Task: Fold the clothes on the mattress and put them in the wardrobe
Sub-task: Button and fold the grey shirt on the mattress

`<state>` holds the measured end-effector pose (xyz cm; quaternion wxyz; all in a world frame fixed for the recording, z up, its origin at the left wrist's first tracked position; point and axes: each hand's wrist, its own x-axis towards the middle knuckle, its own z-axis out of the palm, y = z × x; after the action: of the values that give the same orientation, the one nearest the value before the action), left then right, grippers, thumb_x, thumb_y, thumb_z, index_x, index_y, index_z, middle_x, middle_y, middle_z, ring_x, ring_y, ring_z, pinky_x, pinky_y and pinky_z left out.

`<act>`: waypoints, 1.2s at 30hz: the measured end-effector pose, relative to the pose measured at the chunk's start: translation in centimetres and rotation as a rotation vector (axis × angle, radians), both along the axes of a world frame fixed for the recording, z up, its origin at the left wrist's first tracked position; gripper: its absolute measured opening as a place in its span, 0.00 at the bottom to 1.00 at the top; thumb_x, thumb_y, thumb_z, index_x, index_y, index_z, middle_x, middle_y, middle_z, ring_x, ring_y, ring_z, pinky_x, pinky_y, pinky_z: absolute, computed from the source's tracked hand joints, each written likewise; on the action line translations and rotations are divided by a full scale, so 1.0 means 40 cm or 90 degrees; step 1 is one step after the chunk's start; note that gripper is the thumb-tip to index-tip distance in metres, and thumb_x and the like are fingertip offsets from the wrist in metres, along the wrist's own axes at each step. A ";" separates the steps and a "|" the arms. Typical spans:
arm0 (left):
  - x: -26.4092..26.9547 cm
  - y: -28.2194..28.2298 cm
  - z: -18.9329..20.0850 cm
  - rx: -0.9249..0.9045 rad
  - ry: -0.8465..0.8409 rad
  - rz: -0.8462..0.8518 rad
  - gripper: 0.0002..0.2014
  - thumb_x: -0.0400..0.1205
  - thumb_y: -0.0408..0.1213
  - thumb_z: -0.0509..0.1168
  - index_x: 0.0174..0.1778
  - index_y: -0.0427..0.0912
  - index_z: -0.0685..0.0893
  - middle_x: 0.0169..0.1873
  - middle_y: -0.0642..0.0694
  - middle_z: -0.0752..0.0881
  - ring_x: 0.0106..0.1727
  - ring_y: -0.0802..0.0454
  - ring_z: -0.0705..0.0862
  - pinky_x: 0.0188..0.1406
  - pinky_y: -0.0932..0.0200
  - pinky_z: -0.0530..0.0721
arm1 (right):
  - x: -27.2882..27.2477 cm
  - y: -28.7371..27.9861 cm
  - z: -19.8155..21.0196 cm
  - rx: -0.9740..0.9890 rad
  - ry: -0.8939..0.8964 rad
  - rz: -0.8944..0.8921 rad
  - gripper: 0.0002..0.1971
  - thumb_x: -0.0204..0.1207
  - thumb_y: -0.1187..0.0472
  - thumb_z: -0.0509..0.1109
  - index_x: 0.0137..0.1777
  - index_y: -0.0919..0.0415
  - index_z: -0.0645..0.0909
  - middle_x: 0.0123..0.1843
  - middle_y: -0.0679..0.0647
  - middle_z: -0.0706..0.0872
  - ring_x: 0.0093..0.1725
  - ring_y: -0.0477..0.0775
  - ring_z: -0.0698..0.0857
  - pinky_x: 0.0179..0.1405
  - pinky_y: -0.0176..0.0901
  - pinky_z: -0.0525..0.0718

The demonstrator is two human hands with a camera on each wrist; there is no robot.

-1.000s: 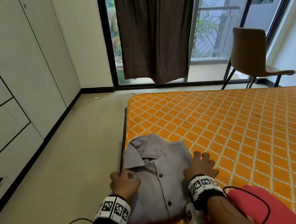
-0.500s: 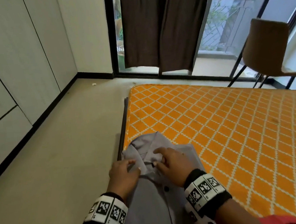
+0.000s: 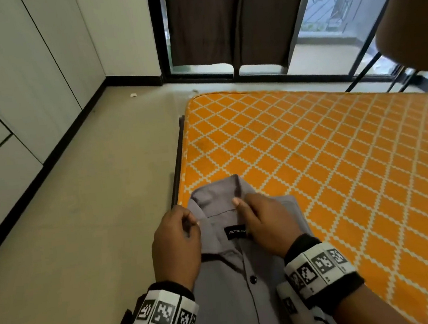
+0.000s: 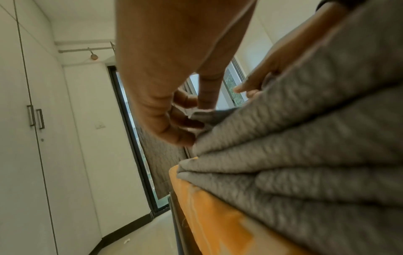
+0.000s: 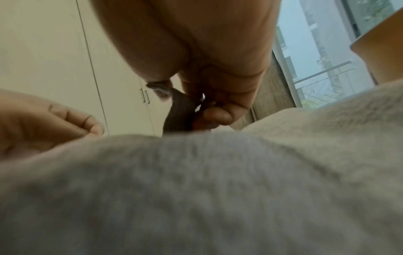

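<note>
A folded grey button shirt point(image 3: 235, 278) lies at the near left corner of the orange patterned mattress point(image 3: 339, 161), collar away from me and spread so a black label shows. My left hand point(image 3: 185, 223) pinches the left collar flap point(image 4: 200, 117). My right hand point(image 3: 244, 206) pinches the right collar flap, fingers curled on the cloth point(image 5: 181, 112). In the wrist views the grey fabric point(image 5: 196, 189) fills the lower part, stacked in folds point(image 4: 294, 163) on the mattress edge point(image 4: 209, 215).
White wardrobe doors point(image 3: 15, 90) with bar handles point(image 4: 36, 117) line the left wall across bare floor point(image 3: 93, 201). A dark curtain point(image 3: 232, 20) hangs at the glass door ahead. A brown chair point(image 3: 412, 22) stands at the mattress's far right.
Both hands moved from the shirt's sides up to the collar and pinched its flaps, pulling them apart so the label shows. The head view moved closer and tipped down.
</note>
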<state>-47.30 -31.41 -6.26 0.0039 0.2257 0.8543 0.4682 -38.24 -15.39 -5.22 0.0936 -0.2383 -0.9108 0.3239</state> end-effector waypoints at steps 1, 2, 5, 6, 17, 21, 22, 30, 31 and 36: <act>0.000 -0.003 0.006 0.013 0.011 0.000 0.14 0.76 0.24 0.69 0.34 0.47 0.77 0.35 0.51 0.81 0.38 0.55 0.81 0.34 0.66 0.75 | 0.007 0.010 0.011 -0.002 0.025 -0.030 0.21 0.84 0.47 0.62 0.32 0.57 0.67 0.33 0.52 0.71 0.30 0.46 0.69 0.31 0.38 0.63; -0.002 -0.006 0.011 0.026 0.021 -0.003 0.13 0.76 0.21 0.68 0.35 0.46 0.79 0.37 0.51 0.82 0.39 0.56 0.81 0.35 0.70 0.74 | 0.015 0.022 0.018 0.002 0.042 -0.056 0.21 0.82 0.52 0.68 0.30 0.58 0.68 0.34 0.53 0.72 0.31 0.46 0.70 0.31 0.35 0.64; -0.010 -0.008 0.023 0.032 0.018 -0.065 0.15 0.77 0.19 0.64 0.42 0.45 0.86 0.45 0.51 0.83 0.44 0.63 0.81 0.43 0.80 0.73 | 0.041 0.050 0.036 0.013 0.066 -0.084 0.14 0.71 0.67 0.75 0.32 0.55 0.72 0.43 0.54 0.78 0.34 0.50 0.76 0.35 0.36 0.69; -0.011 -0.006 0.024 0.029 -0.001 -0.099 0.17 0.77 0.17 0.62 0.45 0.45 0.87 0.48 0.51 0.83 0.47 0.63 0.81 0.47 0.82 0.72 | 0.050 0.051 0.045 0.019 0.061 -0.066 0.11 0.71 0.70 0.72 0.36 0.54 0.75 0.49 0.52 0.78 0.35 0.49 0.76 0.35 0.39 0.70; -0.034 0.004 0.020 0.344 -0.499 -0.028 0.07 0.81 0.28 0.67 0.47 0.38 0.92 0.49 0.42 0.92 0.51 0.49 0.90 0.51 0.54 0.87 | 0.088 0.103 0.054 -0.030 0.084 -0.118 0.05 0.78 0.56 0.74 0.45 0.54 0.90 0.46 0.46 0.87 0.40 0.43 0.81 0.40 0.39 0.75; -0.054 -0.003 0.015 0.435 -0.635 -0.049 0.11 0.86 0.28 0.58 0.54 0.34 0.87 0.51 0.39 0.90 0.45 0.51 0.91 0.42 0.59 0.90 | 0.093 0.124 0.046 -0.290 0.130 -0.228 0.15 0.76 0.75 0.69 0.38 0.57 0.91 0.42 0.54 0.92 0.46 0.54 0.89 0.49 0.47 0.86; -0.057 -0.004 0.013 0.440 -0.649 -0.048 0.12 0.86 0.28 0.57 0.55 0.35 0.86 0.52 0.40 0.90 0.46 0.50 0.90 0.44 0.59 0.90 | 0.094 0.124 0.049 -0.393 0.131 -0.253 0.18 0.76 0.79 0.64 0.38 0.59 0.91 0.43 0.58 0.92 0.47 0.59 0.89 0.48 0.49 0.88; -0.049 0.008 0.025 0.539 -0.668 -0.102 0.25 0.83 0.16 0.51 0.68 0.42 0.81 0.62 0.48 0.86 0.55 0.57 0.89 0.41 0.63 0.88 | 0.097 0.123 0.083 -0.942 0.182 -0.223 0.23 0.79 0.79 0.49 0.62 0.68 0.83 0.65 0.62 0.85 0.64 0.67 0.82 0.62 0.62 0.83; -0.044 0.011 0.025 0.542 -0.672 -0.115 0.28 0.81 0.14 0.52 0.70 0.43 0.79 0.65 0.48 0.85 0.58 0.56 0.87 0.42 0.61 0.88 | 0.094 0.121 0.078 -0.943 0.186 -0.215 0.25 0.78 0.79 0.49 0.64 0.66 0.83 0.68 0.61 0.83 0.65 0.66 0.82 0.57 0.60 0.86; -0.030 0.027 0.013 0.532 -0.643 -0.131 0.31 0.79 0.14 0.58 0.73 0.48 0.77 0.73 0.47 0.78 0.68 0.51 0.81 0.45 0.57 0.89 | 0.074 0.111 0.029 -0.858 0.182 -0.196 0.31 0.74 0.86 0.55 0.71 0.59 0.79 0.77 0.54 0.74 0.74 0.63 0.75 0.49 0.50 0.84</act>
<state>-48.50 -30.31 -5.73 0.3610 0.0413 0.4681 0.8055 -35.30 -10.95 -4.06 0.0890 -0.3257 -0.4470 0.8284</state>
